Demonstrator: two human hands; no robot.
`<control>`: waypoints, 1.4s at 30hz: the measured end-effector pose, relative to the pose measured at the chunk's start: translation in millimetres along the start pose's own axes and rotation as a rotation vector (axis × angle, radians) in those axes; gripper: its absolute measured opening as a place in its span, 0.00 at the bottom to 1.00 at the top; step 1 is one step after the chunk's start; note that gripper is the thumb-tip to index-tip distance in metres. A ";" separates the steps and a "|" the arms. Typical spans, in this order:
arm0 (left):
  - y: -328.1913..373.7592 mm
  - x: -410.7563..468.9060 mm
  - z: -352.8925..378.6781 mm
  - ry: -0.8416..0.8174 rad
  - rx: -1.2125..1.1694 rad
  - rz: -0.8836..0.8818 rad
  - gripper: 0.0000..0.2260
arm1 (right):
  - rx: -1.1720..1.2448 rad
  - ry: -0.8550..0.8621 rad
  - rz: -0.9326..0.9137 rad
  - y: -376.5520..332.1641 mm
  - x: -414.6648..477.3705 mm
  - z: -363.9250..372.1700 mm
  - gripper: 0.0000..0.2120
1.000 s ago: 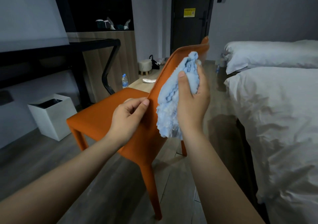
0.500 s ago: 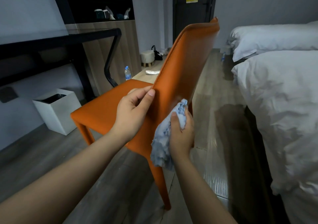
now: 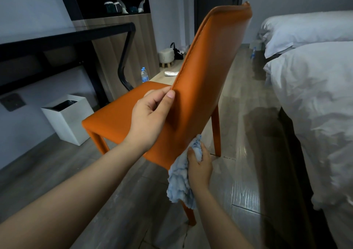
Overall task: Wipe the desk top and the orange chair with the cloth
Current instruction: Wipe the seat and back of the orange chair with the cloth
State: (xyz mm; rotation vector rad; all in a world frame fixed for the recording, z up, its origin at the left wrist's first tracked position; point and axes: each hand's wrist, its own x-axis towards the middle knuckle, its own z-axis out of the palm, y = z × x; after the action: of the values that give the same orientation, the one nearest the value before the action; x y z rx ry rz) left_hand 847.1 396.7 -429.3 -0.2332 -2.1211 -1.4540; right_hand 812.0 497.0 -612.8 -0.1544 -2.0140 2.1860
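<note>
My right hand (image 3: 199, 165) is clenched around the bunched blue cloth (image 3: 180, 185), pressing it against the bottom of the orange chair (image 3: 206, 72) backrest's rear face. My left hand (image 3: 150, 117) pinches the backrest's left edge, thumb on the rear. The black desk (image 3: 63, 36) stands beyond the chair's seat, the white bed (image 3: 315, 88) to the chair's right.

Dim rm w/ grey wood floor (image 3: 248, 172): white beds (image 3: 315, 95) seen right of dark door (image 3: 215, 4), white bin (image 3: 66, 118) left.
</note>
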 end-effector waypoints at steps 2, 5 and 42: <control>0.6 -0.9 0.1 -0.002 0.007 -0.001 0.08 | -0.036 0.009 0.029 4.6 2.0 -5.3 0.11; 2.3 -2.9 2.7 0.028 0.027 0.006 0.09 | -0.065 0.057 0.076 6.8 5.7 -18.0 0.11; 52.6 34.0 37.7 0.219 0.259 0.285 0.13 | 0.085 0.151 -0.458 -202.8 93.7 -39.8 0.18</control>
State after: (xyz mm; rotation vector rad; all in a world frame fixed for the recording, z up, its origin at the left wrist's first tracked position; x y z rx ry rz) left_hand 828.8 446.2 -378.7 -0.2538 -1.9786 -0.9845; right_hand 737.9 569.4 -410.8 0.1360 -1.6705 1.9022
